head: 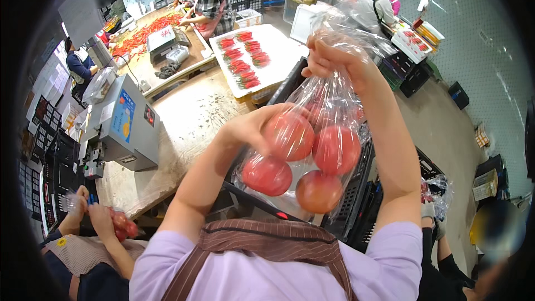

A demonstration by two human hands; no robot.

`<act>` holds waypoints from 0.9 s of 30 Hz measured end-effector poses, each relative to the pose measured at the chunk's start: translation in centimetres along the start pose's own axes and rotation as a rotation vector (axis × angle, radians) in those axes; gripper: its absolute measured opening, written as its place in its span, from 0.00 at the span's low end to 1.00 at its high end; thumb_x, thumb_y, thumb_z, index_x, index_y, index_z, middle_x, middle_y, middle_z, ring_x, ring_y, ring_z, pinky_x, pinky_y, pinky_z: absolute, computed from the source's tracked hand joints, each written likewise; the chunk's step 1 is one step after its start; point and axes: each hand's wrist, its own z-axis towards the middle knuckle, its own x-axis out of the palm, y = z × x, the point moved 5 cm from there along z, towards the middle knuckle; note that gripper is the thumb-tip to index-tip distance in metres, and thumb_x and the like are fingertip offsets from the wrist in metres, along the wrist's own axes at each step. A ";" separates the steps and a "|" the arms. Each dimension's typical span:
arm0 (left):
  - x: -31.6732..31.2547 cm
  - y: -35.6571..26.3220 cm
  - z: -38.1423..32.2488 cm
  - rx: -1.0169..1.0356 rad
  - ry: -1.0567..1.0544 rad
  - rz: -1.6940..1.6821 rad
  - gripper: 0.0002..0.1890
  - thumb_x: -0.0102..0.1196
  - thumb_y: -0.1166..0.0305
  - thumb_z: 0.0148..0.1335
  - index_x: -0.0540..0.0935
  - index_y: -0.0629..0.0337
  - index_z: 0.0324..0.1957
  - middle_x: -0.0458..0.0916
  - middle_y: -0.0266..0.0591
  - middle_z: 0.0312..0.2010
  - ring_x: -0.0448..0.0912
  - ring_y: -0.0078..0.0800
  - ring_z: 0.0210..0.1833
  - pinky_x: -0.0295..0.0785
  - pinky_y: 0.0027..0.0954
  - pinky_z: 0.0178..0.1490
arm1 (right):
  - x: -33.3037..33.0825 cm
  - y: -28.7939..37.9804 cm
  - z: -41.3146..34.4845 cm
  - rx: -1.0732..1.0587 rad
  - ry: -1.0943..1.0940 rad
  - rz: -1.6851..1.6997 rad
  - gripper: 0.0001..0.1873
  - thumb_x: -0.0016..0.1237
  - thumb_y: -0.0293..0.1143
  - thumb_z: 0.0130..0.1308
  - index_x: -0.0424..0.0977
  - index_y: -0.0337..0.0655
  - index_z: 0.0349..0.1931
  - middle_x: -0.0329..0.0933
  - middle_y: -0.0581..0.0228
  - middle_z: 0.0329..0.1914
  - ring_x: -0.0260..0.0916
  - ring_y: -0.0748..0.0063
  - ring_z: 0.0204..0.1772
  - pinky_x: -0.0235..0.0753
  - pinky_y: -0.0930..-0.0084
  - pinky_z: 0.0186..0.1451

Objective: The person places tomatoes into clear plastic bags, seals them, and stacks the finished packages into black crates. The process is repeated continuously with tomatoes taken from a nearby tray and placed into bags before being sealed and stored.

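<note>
A clear plastic bag [307, 167] of large red tomatoes [337, 150] hangs in front of my chest. My right hand [334, 56] is raised and grips the gathered neck of the bag, with loose film spreading above the fist. My left hand [261, 127] holds the bag's side around an upper tomato, its thumb in front and the other fingers mostly hidden behind. Several tomatoes show through the film, some partly covered by others. Below the bag is a black plastic crate [263, 205], its inside largely hidden.
A grey machine [142, 133] stands on the worn worktable [188, 125] to my left. Ahead, a white tray [278, 52] bears packs of red chilies [240, 67]. Co-workers stand close on both sides; the left one's hands [102, 219] hold a bag of red produce [122, 223].
</note>
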 end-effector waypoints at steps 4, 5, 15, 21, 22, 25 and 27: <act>2.2 -1.7 -1.3 0.060 -0.706 0.659 0.40 0.69 0.70 0.44 0.65 0.66 0.60 0.69 0.54 0.57 0.71 0.40 0.59 0.65 0.38 0.63 | -5.4 -1.2 3.2 0.205 -0.283 -0.119 0.08 0.48 0.32 0.66 0.72 0.37 0.37 0.73 0.67 0.28 0.74 0.73 0.33 0.77 0.68 0.47; 3.8 -0.1 -0.8 0.111 -0.842 0.876 0.40 0.68 0.70 0.43 0.64 0.67 0.60 0.66 0.58 0.59 0.68 0.46 0.62 0.64 0.39 0.65 | -4.0 -1.4 4.2 0.170 -0.200 -0.204 0.08 0.49 0.29 0.64 0.72 0.35 0.40 0.76 0.62 0.35 0.76 0.70 0.37 0.79 0.68 0.44; 8.2 -3.6 -4.0 0.500 -0.523 0.964 0.19 0.66 0.73 0.49 0.79 0.61 0.46 0.80 0.45 0.45 0.78 0.43 0.49 0.73 0.37 0.53 | 7.5 -1.3 6.9 -0.032 -0.212 -0.066 0.04 0.42 0.26 0.66 0.69 0.36 0.34 0.60 0.70 0.25 0.59 0.76 0.31 0.63 0.77 0.35; -0.1 -11.2 -13.2 0.570 -1.240 1.291 0.22 0.68 0.70 0.48 0.79 0.62 0.48 0.79 0.44 0.49 0.77 0.35 0.53 0.69 0.35 0.58 | 12.9 -3.6 9.1 -0.044 0.153 -0.356 0.10 0.46 0.35 0.69 0.70 0.36 0.38 0.67 0.67 0.28 0.65 0.74 0.32 0.69 0.71 0.41; -2.6 -10.6 -14.8 0.490 -1.154 1.110 0.30 0.70 0.67 0.47 0.75 0.62 0.54 0.77 0.44 0.53 0.74 0.35 0.57 0.65 0.36 0.61 | 14.4 -4.2 9.3 -0.003 0.205 -0.302 0.10 0.45 0.35 0.69 0.69 0.36 0.38 0.67 0.68 0.28 0.64 0.74 0.32 0.69 0.72 0.41; -5.9 -6.7 -16.4 0.359 -0.597 0.467 0.50 0.69 0.50 0.46 0.59 0.63 0.67 0.67 0.43 0.64 0.62 0.33 0.68 0.52 0.37 0.70 | 17.8 -5.1 9.1 0.058 0.338 -0.201 0.10 0.44 0.36 0.70 0.68 0.37 0.36 0.64 0.69 0.26 0.63 0.75 0.32 0.68 0.72 0.43; -6.0 -2.8 -17.2 0.322 -0.623 0.316 0.51 0.72 0.51 0.43 0.60 0.64 0.66 0.68 0.42 0.62 0.65 0.33 0.65 0.55 0.37 0.69 | 19.0 -5.2 9.1 0.035 0.395 -0.190 0.10 0.44 0.36 0.71 0.68 0.37 0.36 0.63 0.70 0.26 0.62 0.76 0.32 0.68 0.73 0.43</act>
